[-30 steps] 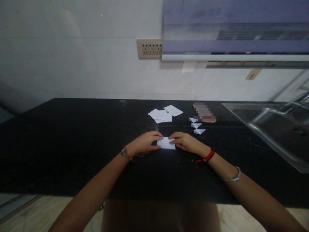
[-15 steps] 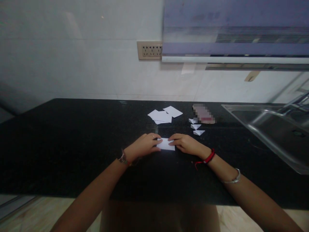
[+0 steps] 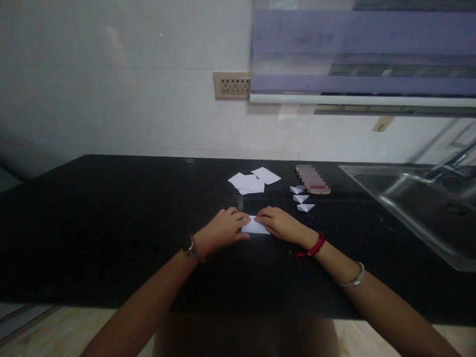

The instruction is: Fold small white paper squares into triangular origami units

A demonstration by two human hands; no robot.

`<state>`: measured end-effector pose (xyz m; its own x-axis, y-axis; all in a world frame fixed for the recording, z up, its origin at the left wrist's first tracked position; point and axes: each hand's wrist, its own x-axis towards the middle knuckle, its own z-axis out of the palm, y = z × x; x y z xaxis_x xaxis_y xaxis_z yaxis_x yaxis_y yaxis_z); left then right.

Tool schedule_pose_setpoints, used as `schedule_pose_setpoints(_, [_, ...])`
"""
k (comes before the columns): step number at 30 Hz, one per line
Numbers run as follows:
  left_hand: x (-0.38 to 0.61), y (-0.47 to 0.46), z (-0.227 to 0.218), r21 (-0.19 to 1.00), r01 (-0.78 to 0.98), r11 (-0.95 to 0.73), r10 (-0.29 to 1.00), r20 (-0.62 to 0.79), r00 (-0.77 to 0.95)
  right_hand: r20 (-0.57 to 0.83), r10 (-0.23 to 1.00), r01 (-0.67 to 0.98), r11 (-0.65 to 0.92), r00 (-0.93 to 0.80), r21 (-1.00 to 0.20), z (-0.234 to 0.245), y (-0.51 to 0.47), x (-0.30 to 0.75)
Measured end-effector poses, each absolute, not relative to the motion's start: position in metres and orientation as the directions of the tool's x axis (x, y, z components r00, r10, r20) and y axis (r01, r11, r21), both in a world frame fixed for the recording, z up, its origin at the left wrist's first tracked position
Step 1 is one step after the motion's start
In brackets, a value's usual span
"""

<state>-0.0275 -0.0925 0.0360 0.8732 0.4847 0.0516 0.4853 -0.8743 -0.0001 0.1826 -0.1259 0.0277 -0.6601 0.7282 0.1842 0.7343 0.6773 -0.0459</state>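
Observation:
A small white piece of paper (image 3: 256,226), which looks folded into a rectangle, lies on the black countertop in front of me. My left hand (image 3: 225,227) holds its left end down, fingertips on the upper edge and thumb by the lower left corner. From the other side my right hand (image 3: 280,224) presses on the upper right part, its fingers close together and reaching toward the middle. The fingertips of both hands nearly meet along the far edge. Beyond them lie several loose white paper sheets (image 3: 251,183), partly overlapping.
Three small folded paper pieces (image 3: 305,208) lie in a column to the right, beside a blurred-out phone-like object (image 3: 313,179). A steel sink (image 3: 394,208) is set into the countertop (image 3: 122,223) at the right. A wall socket (image 3: 232,86) and a purple range hood (image 3: 357,39) are above.
My right hand has slid left along the paper's far edge, closer to my left fingertips. My left thumb has dropped slightly off the paper. The view has tilted up a little.

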Motion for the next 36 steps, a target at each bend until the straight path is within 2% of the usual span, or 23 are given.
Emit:
schedule_pose_setpoints(15, [-0.024, -0.092, 0.037, 0.032, 0.503, -0.864, 0.503, 0.07, 0.861, 0.128, 0.774, 0.784, 0.611, -0.62, 0.105, 0.029, -0.122, 0.173])
schedule_pose_setpoints(24, [-0.018, -0.091, 0.035, -0.035, 0.55, -0.834, 0.548, 0.05, 0.835, 0.11, 0.776, 0.782, 0.602, -0.621, 0.162, 0.036, -0.126, 0.186])
schedule_pose_setpoints(31, [-0.011, -0.088, 0.035, -0.053, 0.529, -0.847, 0.526, 0.068, 0.848, 0.135, 0.759, 0.77, 0.617, -0.637, 0.165, 0.034, -0.125, 0.185])
schedule_pose_setpoints(36, [-0.011, -0.086, 0.033, -0.061, 0.536, -0.842, 0.531, 0.083, 0.843, 0.126, 0.773, 0.783, 0.614, -0.622, 0.103, 0.035, -0.124, 0.185])
